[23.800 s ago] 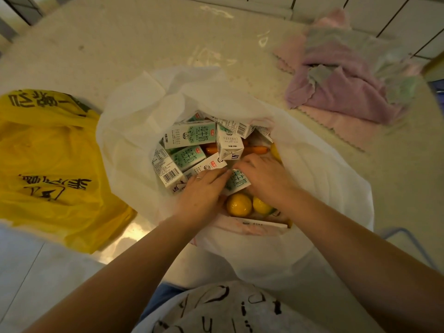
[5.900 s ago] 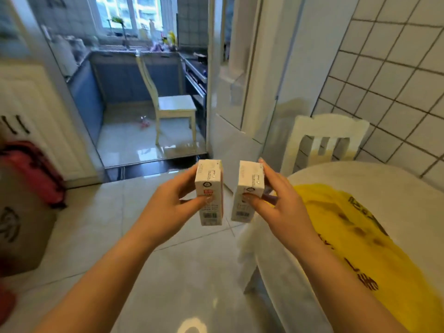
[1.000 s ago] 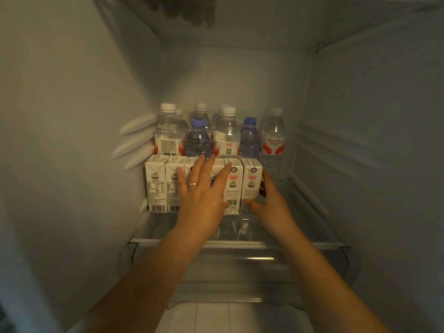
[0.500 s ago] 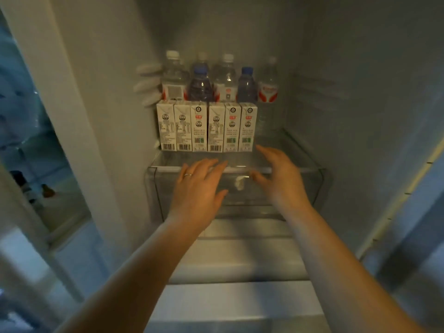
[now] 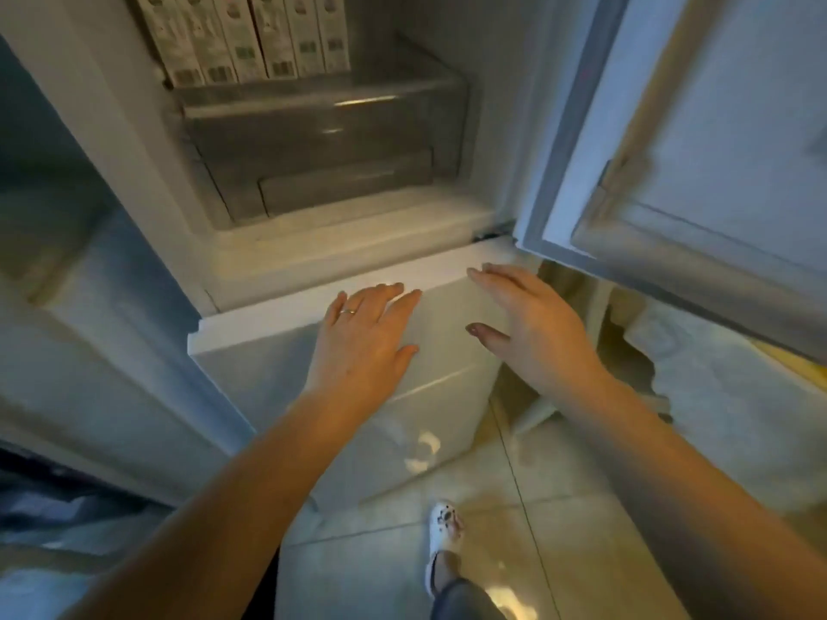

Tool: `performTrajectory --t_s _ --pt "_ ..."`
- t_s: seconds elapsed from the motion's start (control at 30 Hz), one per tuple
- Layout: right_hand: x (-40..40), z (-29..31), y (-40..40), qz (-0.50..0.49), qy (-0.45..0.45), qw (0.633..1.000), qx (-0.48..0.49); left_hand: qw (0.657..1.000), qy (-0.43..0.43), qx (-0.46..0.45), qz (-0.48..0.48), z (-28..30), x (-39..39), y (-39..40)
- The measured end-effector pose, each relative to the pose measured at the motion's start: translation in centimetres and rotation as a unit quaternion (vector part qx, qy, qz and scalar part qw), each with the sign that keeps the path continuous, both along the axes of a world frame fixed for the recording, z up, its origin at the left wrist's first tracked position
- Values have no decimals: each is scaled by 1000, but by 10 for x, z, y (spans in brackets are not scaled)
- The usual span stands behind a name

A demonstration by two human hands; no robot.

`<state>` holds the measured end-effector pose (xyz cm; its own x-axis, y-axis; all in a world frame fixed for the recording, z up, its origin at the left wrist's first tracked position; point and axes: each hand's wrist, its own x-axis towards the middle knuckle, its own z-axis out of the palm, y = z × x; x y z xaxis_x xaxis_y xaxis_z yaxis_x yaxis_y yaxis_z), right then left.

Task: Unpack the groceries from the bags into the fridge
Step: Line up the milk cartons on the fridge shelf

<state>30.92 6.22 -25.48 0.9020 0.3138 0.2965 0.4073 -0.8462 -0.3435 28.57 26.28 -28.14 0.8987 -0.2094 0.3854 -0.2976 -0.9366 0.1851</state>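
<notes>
- The left hand (image 5: 362, 337) is spread flat with straight fingers and holds nothing; a thin metal ring (image 5: 348, 311) sits on one finger. It is in front of the smooth white face of the lower fridge door (image 5: 250, 351); whether it touches cannot be told.
- The right hand (image 5: 528, 324) is likewise empty, fingers straight and slightly apart, thumb out, near that door's right corner.
- The milk cartons (image 5: 250, 33), rectangular paperboard boxes with printed barcodes, stand upright in a tight row on the glass shelf (image 5: 313, 89) of the fridge (image 5: 134, 127), at the top of the view.
- Under the shelf sits a translucent grey plastic drawer (image 5: 322, 140) with rounded corners.
- The upper door (image 5: 693, 127) stands swung out on the right, edged with a grey rubbery seal.
- Below lie glossy beige floor tiles (image 5: 559, 507) and a white perforated clog (image 5: 443, 534).
</notes>
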Motion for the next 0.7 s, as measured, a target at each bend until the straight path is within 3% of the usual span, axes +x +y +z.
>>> performTrajectory --t_s 0.2,0.4,0.7 --pt "-98 -57 -72 -78 82 994 -7 990 91 33 -100 -42 -58 -65" --pt "-179 -94 -164 -184 141 973 10 957 190 73 -206 -70 -89 -160" --pt "-302 -116 -367 -354 207 911 55 906 233 69 -346 -94 -138 -388"
